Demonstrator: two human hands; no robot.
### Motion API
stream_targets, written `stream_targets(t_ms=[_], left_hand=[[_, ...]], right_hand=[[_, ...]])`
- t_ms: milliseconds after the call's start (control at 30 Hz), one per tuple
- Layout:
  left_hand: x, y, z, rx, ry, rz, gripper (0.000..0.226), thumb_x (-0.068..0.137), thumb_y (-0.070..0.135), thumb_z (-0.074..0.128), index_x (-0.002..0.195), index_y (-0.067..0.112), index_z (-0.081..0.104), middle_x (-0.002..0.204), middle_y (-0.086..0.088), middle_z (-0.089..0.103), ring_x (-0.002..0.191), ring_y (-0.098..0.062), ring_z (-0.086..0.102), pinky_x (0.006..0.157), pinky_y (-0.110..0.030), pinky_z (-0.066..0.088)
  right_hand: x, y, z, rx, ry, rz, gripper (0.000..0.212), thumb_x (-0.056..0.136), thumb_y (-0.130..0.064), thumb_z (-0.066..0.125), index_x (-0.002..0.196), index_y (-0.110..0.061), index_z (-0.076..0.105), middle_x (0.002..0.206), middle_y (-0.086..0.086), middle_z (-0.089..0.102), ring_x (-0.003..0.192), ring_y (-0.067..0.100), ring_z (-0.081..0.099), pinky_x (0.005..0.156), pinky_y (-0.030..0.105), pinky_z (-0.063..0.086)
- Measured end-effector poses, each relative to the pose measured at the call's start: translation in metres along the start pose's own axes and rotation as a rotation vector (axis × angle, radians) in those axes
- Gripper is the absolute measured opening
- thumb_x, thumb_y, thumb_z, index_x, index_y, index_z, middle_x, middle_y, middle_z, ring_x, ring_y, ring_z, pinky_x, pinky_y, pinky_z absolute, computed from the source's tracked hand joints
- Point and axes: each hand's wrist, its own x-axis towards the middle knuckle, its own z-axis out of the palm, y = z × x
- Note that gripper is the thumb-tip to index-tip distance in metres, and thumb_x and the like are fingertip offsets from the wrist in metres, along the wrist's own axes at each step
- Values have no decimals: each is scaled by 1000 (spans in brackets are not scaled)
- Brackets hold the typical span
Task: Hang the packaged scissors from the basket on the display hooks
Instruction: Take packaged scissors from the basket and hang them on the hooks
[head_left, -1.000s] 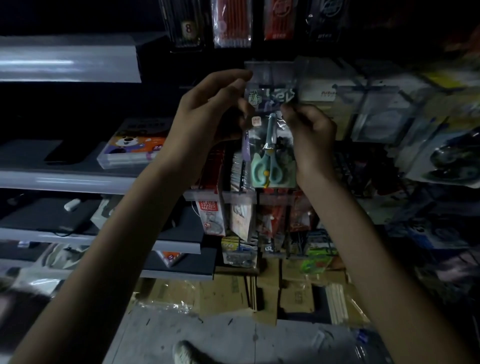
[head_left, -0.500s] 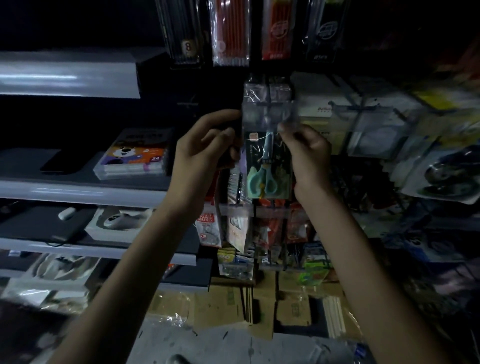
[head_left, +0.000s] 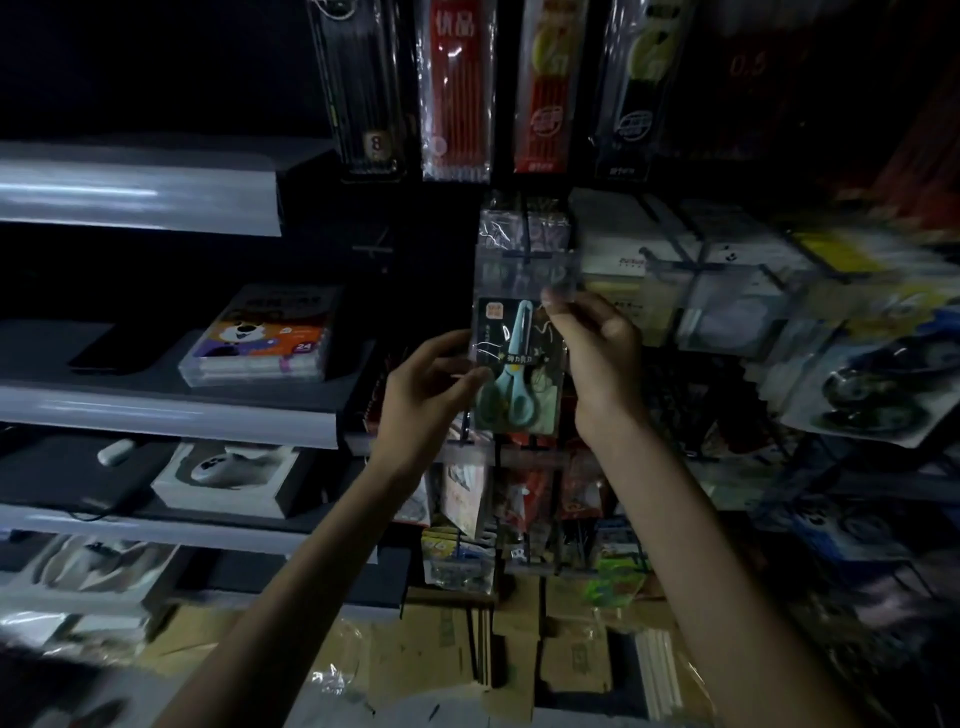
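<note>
- Overhead, pen packs (head_left: 457, 88) hang in a row along the top of the frame, their lower ends just above the hook (head_left: 527, 249) at upper centre.
- Shelves (head_left: 156, 410) fill the left half; their lit front edges end just left of the left hand (head_left: 426, 384). A box (head_left: 260, 338) lies on the middle shelf, well apart from both hands.
- Blurred packs (head_left: 857, 384) on wire hooks crowd the right side, close to the right hand (head_left: 597, 353). More goods hang directly below the scissors pack (head_left: 519, 364).
- Open room is the dark gap between the shelf ends and the hook column, and the space toward the camera where the forearms reach in over the cardboard (head_left: 415, 649) at the bottom.
- At centre frame the scissors pack hangs upright, its clear top strip up against the hook's crossbar. Whether the strip is threaded on the hook cannot be told.
- The right hand pinches the pack's upper right edge, fingertips at the lower corner of the clear strip.
- The left hand pinches the lower left edge beside the teal handles, fingers curled.
- Against half a second ago, the left hand has dropped from the pack's top left to its lower left. The right hand keeps the same corner and the pack stays at the hook. The view has tipped upward, showing more of the pen packs.
</note>
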Motion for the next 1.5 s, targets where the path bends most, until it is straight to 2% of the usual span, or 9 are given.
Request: stream_targets(t_ms=[100,167,400,600,900,1100,1200,1367,1500], left_hand=[[0,-5,0,-92,15,-79,32,90,19,80,121,13,73,107,-16,78,103,-40,74,85,-55,62],[0,-7,0,-125,35,-86,26,90,18,80,115,12,75,106,-18,77,104,-46,71,87,-59,59],[-3,-8,5,-153,51,-45,19,89,18,80,107,14,77,100,-11,79,90,-24,73,79,-44,56],[-5,-19,9,9,112,51,20,88,18,83,108,17,77,95,3,80,87,-11,76,72,-24,59],[2,-27,18,39,199,80,18,87,18,85,102,24,78,83,-3,76,76,-21,74,67,-35,61],[20,-23,21,23,238,68,17,88,16,84,104,21,79,88,-2,78,84,-22,77,76,-46,65],[27,-22,23,32,268,48,19,89,13,83,107,13,78,87,0,79,83,-16,77,77,-41,66],[29,-31,24,51,284,25,20,90,15,83,109,14,78,91,4,79,85,-10,77,78,-36,66],[32,-32,24,66,302,49,16,89,14,83,105,15,77,90,5,79,84,-8,76,75,-29,63]], right_hand=[[-3,0,0,11,10,11,19,88,-27,82,100,-12,77,97,2,79,97,17,74,88,32,60],[-7,2,0,19,20,8,22,88,-22,81,105,-8,76,99,2,79,93,10,74,81,24,57],[-30,17,-12,-65,27,-35,24,88,-13,81,109,-11,69,95,-1,75,80,-3,71,67,12,53],[-42,39,-20,-303,22,-129,36,85,-33,84,115,-25,66,97,-6,73,83,6,71,68,26,57],[-37,41,-15,-554,89,-224,45,85,-52,78,121,-31,60,98,-11,68,83,7,68,67,38,61],[-23,33,-2,-589,123,-240,45,85,-48,79,120,-28,60,98,-11,68,84,6,68,66,29,58],[-17,35,3,-577,140,-234,42,85,-48,80,116,-27,60,95,-11,68,82,7,68,67,32,58],[-16,43,7,-608,161,-236,36,85,-44,81,108,-26,60,88,-16,61,78,2,62,58,15,41],[-13,51,7,-587,171,-247,34,84,-44,81,100,-31,54,90,-16,58,82,7,61,65,22,46]])
